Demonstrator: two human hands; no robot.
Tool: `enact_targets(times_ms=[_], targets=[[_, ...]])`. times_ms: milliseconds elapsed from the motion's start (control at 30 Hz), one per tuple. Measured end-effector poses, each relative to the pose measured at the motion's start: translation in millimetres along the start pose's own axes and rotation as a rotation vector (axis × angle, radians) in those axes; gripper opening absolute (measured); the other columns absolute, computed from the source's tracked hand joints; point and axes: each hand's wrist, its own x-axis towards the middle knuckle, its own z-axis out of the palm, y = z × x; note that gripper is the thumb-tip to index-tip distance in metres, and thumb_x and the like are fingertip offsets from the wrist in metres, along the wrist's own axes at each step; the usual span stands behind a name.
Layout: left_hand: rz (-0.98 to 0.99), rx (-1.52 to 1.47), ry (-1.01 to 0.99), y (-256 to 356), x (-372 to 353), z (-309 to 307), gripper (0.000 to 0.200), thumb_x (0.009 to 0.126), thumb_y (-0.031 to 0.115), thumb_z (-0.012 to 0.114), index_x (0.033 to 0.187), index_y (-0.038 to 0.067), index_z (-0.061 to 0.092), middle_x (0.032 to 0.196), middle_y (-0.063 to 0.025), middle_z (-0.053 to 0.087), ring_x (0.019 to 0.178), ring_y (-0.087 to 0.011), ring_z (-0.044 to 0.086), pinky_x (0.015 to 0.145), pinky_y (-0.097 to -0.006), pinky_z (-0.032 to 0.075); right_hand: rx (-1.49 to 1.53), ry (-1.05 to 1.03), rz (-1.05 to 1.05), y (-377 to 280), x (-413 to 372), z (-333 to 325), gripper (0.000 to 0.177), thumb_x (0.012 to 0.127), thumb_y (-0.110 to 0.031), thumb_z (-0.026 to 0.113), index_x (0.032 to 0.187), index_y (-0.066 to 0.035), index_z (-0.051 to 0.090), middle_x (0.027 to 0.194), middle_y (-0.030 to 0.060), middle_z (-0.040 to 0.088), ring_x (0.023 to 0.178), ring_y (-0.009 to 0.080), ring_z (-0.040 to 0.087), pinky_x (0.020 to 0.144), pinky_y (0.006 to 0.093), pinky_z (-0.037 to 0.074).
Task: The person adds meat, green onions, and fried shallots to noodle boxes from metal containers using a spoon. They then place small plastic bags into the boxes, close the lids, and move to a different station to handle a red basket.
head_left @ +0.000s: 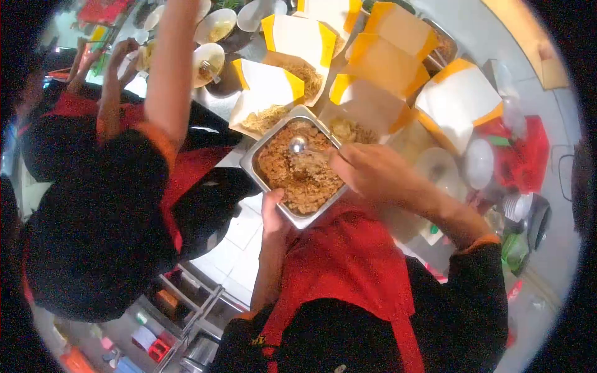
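A square stainless steel pan (250, 163) of crumbly brown minced topping (292, 180) is tilted in front of my red apron. My left hand (272, 211) grips its lower left side, thumb over the rim and the other fingers hidden beneath. My right hand (367, 166) is closed round the handle of a metal spoon (298, 145), whose rounded bowl is at the topping. Just beyond the pan stand open white and yellow takeaway boxes; one box (264, 90) has noodles (266, 118) in it, and another box (367, 96) to the right also contains noodles.
At my left a co-worker in a black cap (99, 230) reaches an arm (171, 68) across the counter. Bowls (216, 26) stand at the back left, one bowl (208, 62) with a utensil in it. A red plastic bag (528, 152) lies at the right, near stacked white cups (517, 206).
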Motion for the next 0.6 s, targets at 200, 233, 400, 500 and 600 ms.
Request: enact_targets(times_ms=[200, 233, 400, 500, 600], targets=[[0.075, 0.072, -0.05, -14, 6, -8, 0.072, 0.078, 0.029, 0.058, 0.138, -0.003, 0.037, 0.127, -0.0193, 0.056, 0.112, -0.0334, 0.059, 0.095, -0.0436, 0.051, -0.045, 0.051, -0.131, 10, -16, 32, 0.012, 0.085, -0.011, 0.056, 0.09, -0.001, 0.056, 0.077, 0.0152, 0.059, 0.072, 0.0326, 0.062, 0.062, 0.0418, 0.05], [0.086, 0.047, -0.074, -15, 7, -8, 0.069, 0.079, 0.029, 0.057, 0.137, -0.003, 0.038, 0.126, -0.0197, 0.056, 0.112, -0.0336, 0.059, 0.096, -0.0437, 0.05, 0.022, 0.145, -0.121, 13, -16, 34, 0.013, 0.084, -0.01, 0.057, 0.092, 0.0, 0.06, 0.076, 0.0118, 0.06, 0.067, 0.0255, 0.063, 0.061, 0.0362, 0.051], [0.045, -0.024, -0.097, -15, 2, -6, 0.068, 0.081, 0.024, 0.054, 0.14, -0.002, 0.033, 0.129, -0.0195, 0.053, 0.114, -0.0323, 0.058, 0.096, -0.0438, 0.05, 0.528, 0.137, 0.297, 23, -14, 6, 0.015, 0.081, -0.013, 0.058, 0.087, -0.001, 0.064, 0.068, 0.0108, 0.063, 0.063, 0.0172, 0.059, 0.06, 0.0343, 0.048], [0.057, -0.03, -0.141, -12, 0, -7, 0.068, 0.082, 0.019, 0.052, 0.143, -0.001, 0.029, 0.131, -0.019, 0.051, 0.116, -0.0314, 0.057, 0.096, -0.0435, 0.051, 0.714, 0.12, 0.38, 34, -21, -3, 0.019, 0.081, -0.011, 0.057, 0.091, 0.001, 0.068, 0.067, 0.0064, 0.063, 0.061, 0.012, 0.056, 0.057, 0.028, 0.045], [0.063, 0.01, -0.038, -1, -11, 22, 0.068, 0.08, 0.023, 0.053, 0.14, -0.002, 0.034, 0.13, -0.0195, 0.054, 0.114, -0.0336, 0.058, 0.097, -0.0441, 0.05, 0.893, 0.129, 0.472, 27, -26, -22, 0.018, 0.082, -0.008, 0.055, 0.093, 0.001, 0.067, 0.066, 0.0014, 0.058, 0.056, 0.0065, 0.049, 0.051, 0.022, 0.037]])
